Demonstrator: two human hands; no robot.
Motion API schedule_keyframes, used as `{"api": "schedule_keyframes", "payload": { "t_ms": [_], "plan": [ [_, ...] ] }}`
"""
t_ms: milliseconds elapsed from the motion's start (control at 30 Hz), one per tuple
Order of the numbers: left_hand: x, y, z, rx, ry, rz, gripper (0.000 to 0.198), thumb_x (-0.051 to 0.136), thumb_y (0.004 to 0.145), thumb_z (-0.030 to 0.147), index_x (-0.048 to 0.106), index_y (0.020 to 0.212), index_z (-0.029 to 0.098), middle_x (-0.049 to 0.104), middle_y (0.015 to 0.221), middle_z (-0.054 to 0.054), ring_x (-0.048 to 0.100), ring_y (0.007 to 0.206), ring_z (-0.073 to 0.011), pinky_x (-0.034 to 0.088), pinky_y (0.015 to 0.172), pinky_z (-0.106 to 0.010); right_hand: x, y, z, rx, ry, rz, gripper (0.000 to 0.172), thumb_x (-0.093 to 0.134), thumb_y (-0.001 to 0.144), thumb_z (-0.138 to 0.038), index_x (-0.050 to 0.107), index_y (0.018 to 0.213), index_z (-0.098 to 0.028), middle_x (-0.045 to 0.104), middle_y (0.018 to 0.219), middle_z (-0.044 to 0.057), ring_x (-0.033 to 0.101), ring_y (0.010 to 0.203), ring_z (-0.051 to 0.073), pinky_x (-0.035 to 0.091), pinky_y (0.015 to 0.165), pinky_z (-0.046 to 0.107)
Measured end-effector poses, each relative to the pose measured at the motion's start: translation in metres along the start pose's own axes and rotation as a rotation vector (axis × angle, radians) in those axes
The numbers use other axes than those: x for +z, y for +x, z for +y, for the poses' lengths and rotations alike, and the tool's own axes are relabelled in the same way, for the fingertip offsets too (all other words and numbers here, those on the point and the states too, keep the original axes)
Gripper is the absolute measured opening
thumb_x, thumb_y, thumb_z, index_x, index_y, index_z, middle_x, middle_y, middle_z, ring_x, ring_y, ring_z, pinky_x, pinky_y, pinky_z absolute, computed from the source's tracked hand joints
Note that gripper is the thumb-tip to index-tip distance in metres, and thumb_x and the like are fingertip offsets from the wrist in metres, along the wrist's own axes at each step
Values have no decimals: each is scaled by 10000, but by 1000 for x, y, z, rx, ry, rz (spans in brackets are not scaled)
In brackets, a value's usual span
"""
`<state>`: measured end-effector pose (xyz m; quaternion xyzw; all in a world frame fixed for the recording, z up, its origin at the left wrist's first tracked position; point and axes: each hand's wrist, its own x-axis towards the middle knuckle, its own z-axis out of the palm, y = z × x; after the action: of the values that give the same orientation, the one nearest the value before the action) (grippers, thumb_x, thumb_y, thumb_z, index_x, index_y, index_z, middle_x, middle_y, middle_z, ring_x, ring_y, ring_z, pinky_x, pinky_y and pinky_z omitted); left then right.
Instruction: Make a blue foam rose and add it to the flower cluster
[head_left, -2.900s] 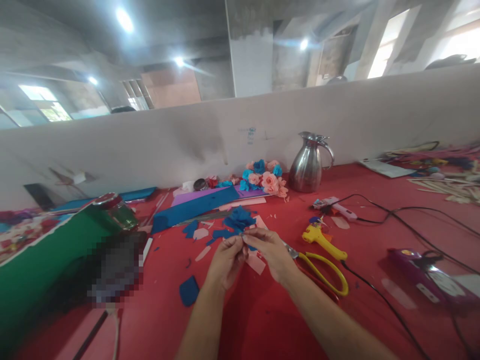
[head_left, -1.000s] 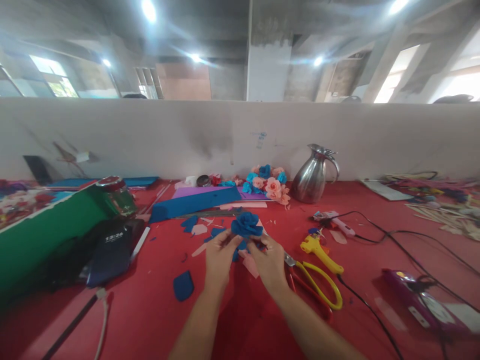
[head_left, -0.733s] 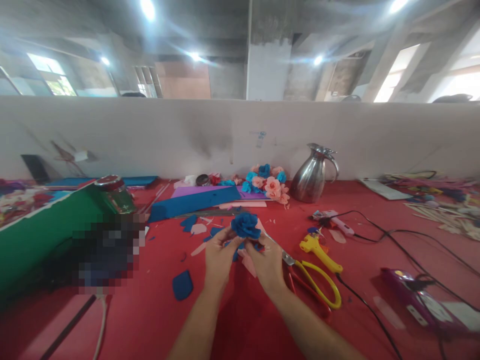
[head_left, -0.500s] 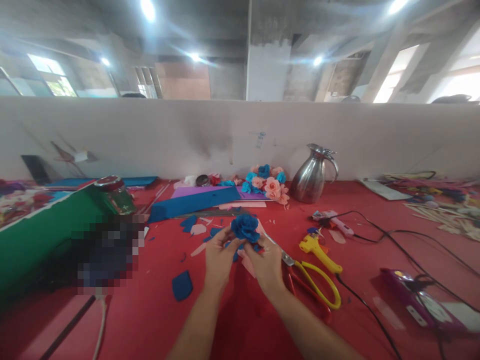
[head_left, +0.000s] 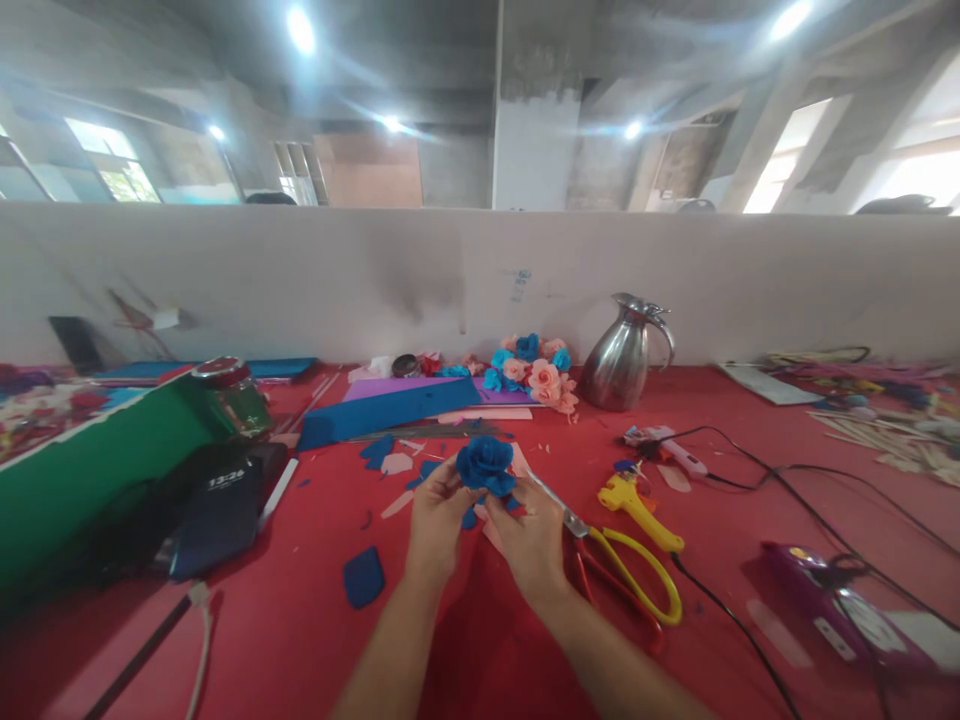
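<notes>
Between my two hands is a dark blue paper flower (head_left: 486, 465), its ruffled petals facing up. My left hand (head_left: 439, 515) pinches it from the left side, fingers closed at its edge. From the right and below, my right hand (head_left: 531, 530) grips it with thumb and fingers; the flower's underside is hidden. Scissors (head_left: 637, 575) with yellow and red handles lie just right of my right hand. Blue and pink paper scraps (head_left: 397, 463) are scattered behind my hands. A single blue petal piece (head_left: 364, 577) lies to the left on the red table (head_left: 300, 640).
A yellow glue gun (head_left: 641, 510) and a pink tool (head_left: 675, 452) with cords lie at right, near a purple power strip (head_left: 832, 600). Behind are a bunch of flowers (head_left: 544, 378), a steel jug (head_left: 619, 360) and blue sheet (head_left: 390, 410). A phone (head_left: 221, 510) lies left.
The blue flower has tilted and shifted slightly left in my hands, showing more of its petals. Both hands keep their hold; the view has tipped up slightly.
</notes>
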<state>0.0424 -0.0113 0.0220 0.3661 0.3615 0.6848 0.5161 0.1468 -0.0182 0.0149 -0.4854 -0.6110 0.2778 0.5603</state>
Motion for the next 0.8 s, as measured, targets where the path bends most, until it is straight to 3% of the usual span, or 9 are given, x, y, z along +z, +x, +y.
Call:
{"api": "schedule_keyframes", "payload": {
  "t_ms": [167, 367, 600, 800],
  "plan": [
    [1, 1, 0, -76, -93, 1, 292, 773, 555, 127, 706, 831, 198, 727, 787, -15, 658, 697, -137, 492, 685, -230, 2, 3, 0, 22, 5, 39, 120, 593, 730, -249, 688, 673, -201, 682, 677, 20, 584, 637, 167, 456, 612, 255],
    [-1, 2, -1, -274, -118, 124, 284, 831, 504, 213, 724, 762, 163, 715, 706, -38, 655, 685, -143, 488, 679, -233, 1, 12, 0, 180, 137, 12, 162, 603, 723, -289, 709, 748, -169, 706, 692, 34, 620, 627, 171, 481, 602, 258],
    [0, 0, -2, -278, -49, 107, 204, 824, 537, 235, 718, 685, 143, 699, 655, -35, 640, 637, -130, 469, 641, -219, 0, 12, -1, 204, 134, -55, 137, 587, 714, -251, 710, 731, -192, 716, 691, 23, 638, 629, 175, 492, 613, 269],
    [0, 1, -3, -352, -132, 37, 183, 814, 565, 217, 696, 685, 146, 685, 651, -13, 630, 628, -121, 472, 608, -207, -1, 11, -3, 173, 35, -101, 162, 576, 729, -239, 729, 768, -200, 729, 728, 19, 643, 643, 166, 477, 620, 257]
  ]
}}
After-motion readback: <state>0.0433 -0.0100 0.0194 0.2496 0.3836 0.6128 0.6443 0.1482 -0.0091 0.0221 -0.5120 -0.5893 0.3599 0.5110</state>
